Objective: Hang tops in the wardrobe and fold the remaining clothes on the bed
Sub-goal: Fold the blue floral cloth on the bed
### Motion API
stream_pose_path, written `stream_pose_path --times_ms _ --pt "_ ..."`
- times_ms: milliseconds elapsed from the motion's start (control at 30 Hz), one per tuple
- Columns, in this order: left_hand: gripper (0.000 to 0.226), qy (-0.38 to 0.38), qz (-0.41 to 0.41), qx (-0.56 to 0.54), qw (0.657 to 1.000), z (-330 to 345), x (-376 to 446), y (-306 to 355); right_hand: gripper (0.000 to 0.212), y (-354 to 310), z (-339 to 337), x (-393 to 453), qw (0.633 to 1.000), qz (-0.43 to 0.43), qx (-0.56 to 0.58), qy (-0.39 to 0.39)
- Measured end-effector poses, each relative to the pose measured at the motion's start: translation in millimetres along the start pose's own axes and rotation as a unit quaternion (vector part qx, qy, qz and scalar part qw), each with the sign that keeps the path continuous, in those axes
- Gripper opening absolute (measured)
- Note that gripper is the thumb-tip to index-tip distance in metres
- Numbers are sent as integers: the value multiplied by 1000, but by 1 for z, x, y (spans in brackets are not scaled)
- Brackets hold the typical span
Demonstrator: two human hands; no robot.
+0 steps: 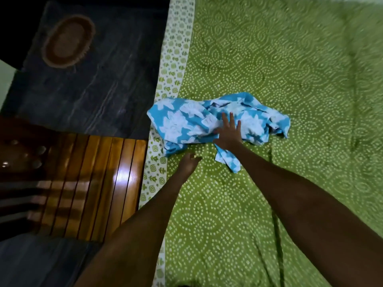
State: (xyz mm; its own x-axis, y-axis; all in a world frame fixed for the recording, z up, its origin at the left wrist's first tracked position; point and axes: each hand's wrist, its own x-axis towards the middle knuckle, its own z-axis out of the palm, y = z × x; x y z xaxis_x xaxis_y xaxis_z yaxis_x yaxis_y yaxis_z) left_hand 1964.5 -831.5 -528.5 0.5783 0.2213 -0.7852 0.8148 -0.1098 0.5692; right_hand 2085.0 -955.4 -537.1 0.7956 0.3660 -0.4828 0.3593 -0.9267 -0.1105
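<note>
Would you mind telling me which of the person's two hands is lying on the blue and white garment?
The right hand, fingers spread flat on the crumpled blue and white garment. The left hand is on the green bedspread just short of it.

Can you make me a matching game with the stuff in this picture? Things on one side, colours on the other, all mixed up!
Things:
1. garment
2. bedsheet
3. rug
4. wooden panel

Colours:
A. shiny orange-brown
B. green with white dots
C. blue with white flowers
D. dull brown, oval

Pairs: 1-C, 2-B, 3-D, 4-A

Extra: the right hand rests flat on the garment; the left hand is beside the garment's near edge.
</note>
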Motion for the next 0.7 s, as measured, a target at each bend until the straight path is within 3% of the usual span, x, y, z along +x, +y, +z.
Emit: stream_pose_path --times_ms 100,167,233,267,333,400,500,533,567,633,667,700 --pt "20 23 -59 -179 982 1 20 2 46 -8 8 15 994 2 106 8" --pt "42 7 -86 -297 951 3 26 4 39 -16 14 5 972 21 227 50" --pt "57 -8 -76 -402 913 3 25 7 35 -23 18 -19 948 11 314 42" --pt "63 -26 -58 -437 897 1 22 9 32 -27 22 -35 928 -13 371 13" --pt "65 -57 -37 -487 871 -4 9 9 31 -41 25 -75 854 -64 510 -74" --pt "50 -53 -62 -459 885 -6 -6 5 41 -52 28 -110 798 -68 577 -161" --pt "36 -35 -50 -497 866 -1 -29 -13 38 -56 34 -144 772 -28 562 -297" --pt "35 -35 -48 -506 860 0 -37 -19 36 -56 34 -149 774 -12 558 -299" --pt "36 -40 -55 -517 853 1 -49 -23 34 -55 33 -153 782 21 568 -256" --pt "44 -69 -46 -526 846 0 -67 -34 31 -51 29 -154 781 116 608 -82" --pt "50 -89 -43 -521 848 1 -76 -38 28 -50 26 -151 756 159 635 -18" --pt "55 -102 -39 -509 854 1 -86 -39 23 -49 20 -151 727 181 662 -6"
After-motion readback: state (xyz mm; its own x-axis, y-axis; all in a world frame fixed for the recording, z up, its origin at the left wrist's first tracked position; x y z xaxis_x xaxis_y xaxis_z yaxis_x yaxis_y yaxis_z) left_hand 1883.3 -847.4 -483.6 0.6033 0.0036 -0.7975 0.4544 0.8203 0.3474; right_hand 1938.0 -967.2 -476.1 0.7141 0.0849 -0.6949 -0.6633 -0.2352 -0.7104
